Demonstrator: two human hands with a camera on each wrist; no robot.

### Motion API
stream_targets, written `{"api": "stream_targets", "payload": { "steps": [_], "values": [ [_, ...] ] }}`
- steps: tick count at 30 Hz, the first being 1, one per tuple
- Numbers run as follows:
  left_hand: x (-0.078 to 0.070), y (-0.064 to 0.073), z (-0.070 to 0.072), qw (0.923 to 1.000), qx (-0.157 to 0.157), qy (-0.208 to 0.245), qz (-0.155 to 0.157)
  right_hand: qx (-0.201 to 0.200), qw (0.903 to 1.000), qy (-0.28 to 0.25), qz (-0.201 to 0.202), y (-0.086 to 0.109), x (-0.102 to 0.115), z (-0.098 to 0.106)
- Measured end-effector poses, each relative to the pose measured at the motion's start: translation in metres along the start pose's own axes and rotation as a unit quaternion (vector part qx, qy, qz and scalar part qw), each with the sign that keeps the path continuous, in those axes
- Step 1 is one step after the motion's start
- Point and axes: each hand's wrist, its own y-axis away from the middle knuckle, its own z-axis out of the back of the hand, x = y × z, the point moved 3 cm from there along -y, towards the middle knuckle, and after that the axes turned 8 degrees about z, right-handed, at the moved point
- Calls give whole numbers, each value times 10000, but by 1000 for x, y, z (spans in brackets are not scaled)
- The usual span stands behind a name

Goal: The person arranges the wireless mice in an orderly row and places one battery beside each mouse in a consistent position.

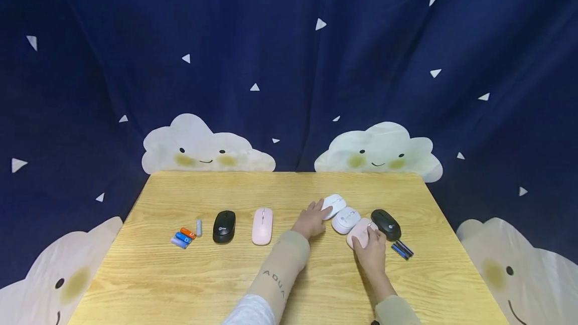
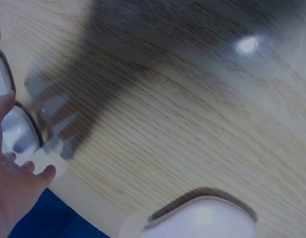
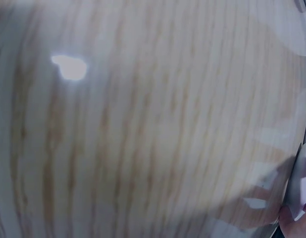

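Note:
My left hand (image 1: 311, 218) reaches to the left end of a white computer mouse (image 1: 335, 205), its thumb and fingers spread apart. The left wrist view shows this white mouse (image 2: 18, 133) between the thumb and the loosely extended fingers; whether they touch it is hard to tell. With thumb and fingers on opposite sides, my right hand (image 1: 372, 251) holds a pink mouse (image 1: 359, 230) at the table. A second white mouse (image 1: 346, 220) lies between these two, forming a slanted row. At the right wrist view's edge, only part of the pink mouse (image 3: 302, 186) and some fingertips show.
Right of the row lies a black mouse (image 1: 386, 224), with dark blue batteries (image 1: 402, 250) just below it. Further left are another pink mouse (image 1: 262, 226), a black mouse (image 1: 224, 226) and several coloured batteries (image 1: 183, 237). The wooden table (image 1: 189, 285) ends at a dark blue curtain (image 1: 289, 64).

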Motion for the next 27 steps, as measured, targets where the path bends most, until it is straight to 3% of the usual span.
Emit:
{"api": "stream_targets", "payload": {
  "steps": [5,14,18,22,25,27],
  "values": [
    [-5,-1,-3,9993,-27,-365,-1,-78,10000,0,28,1,-2,0],
    [-4,-1,-9,9974,-525,-478,-134,274,9993,7,-256,-3,-2,0],
    [-1,2,-11,9931,-1006,-455,-385,240,9994,19,-256,-3,-3,0],
    [1,8,-14,9808,-1738,-621,-636,193,9996,-8,-218,-3,-3,0],
    [2,11,-17,9731,-2113,-703,-596,206,9996,-17,-215,-2,-3,-1],
    [3,11,-18,9721,-2189,-694,-477,243,9995,-13,-222,-2,-3,-2]
  ]
}}
